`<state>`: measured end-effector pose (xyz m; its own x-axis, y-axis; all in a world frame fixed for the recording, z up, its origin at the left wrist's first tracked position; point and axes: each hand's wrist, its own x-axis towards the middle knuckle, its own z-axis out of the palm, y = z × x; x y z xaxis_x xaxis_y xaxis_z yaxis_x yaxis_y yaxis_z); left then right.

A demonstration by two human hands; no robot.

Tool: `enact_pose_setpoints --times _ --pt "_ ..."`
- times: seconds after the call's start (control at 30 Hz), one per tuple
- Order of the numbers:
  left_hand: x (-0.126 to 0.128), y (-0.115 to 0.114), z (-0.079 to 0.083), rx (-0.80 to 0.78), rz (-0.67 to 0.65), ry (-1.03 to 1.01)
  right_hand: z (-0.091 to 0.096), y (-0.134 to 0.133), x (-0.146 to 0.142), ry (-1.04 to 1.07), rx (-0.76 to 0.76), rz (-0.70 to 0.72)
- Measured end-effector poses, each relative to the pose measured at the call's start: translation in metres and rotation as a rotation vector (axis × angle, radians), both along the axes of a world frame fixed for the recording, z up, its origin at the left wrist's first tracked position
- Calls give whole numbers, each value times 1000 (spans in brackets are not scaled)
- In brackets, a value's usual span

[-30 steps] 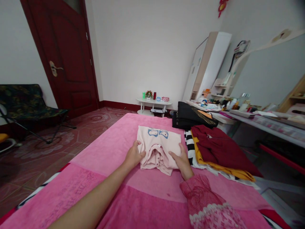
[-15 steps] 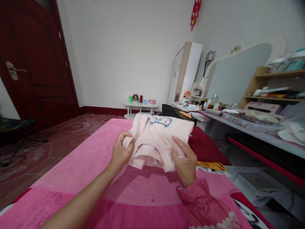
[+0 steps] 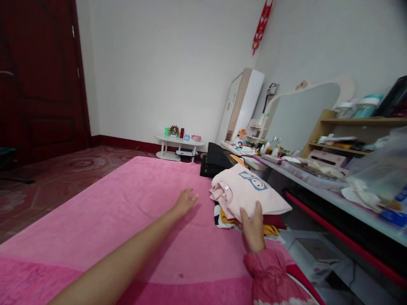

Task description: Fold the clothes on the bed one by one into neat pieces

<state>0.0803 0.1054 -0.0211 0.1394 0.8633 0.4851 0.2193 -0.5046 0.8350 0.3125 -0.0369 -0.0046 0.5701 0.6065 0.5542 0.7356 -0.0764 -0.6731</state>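
Flanking stack (image 3: 226, 218): black garment (image 3: 216, 163) behind, desk (image 3: 318, 186) beside.
Stack: pink top (image 3: 251, 192) lay uppermost.
Right hand (image 3: 252, 224): pinched pink top's edge.
Left hand (image 3: 186, 201): spread, empty, over blanket (image 3: 127, 203).

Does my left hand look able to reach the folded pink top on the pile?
Probably yes: the left hand is open over the blanket beside the pink top, nothing between them. The right hand only touches its near edge.
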Motion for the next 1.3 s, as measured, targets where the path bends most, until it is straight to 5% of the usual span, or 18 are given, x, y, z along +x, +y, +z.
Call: enact_pose_setpoints --times 0.1,0.23,0.33,0.43,0.63,0.77,1.3 --pt "-43 0 -41 -33 34 104 11 -27 -27 -114 -204 50" --pt "-69 -2 -50 -17 4 202 52 -56 -78 -369 -530 331" --pt "-68 -11 -45 9 -44 250 64 -51 -123 -432 -485 645" --pt "-65 -20 -40 33 -67 273 52 -20 -153 -409 -339 801" --pt "-71 -16 -40 12 -18 221 -17 56 -157 -153 -277 646" --pt "-74 -11 -44 -12 -67 209 -46 68 -152 -157 -255 645" --pt "-67 -13 -41 16 -86 382 -38 57 -154 -204 -286 680"
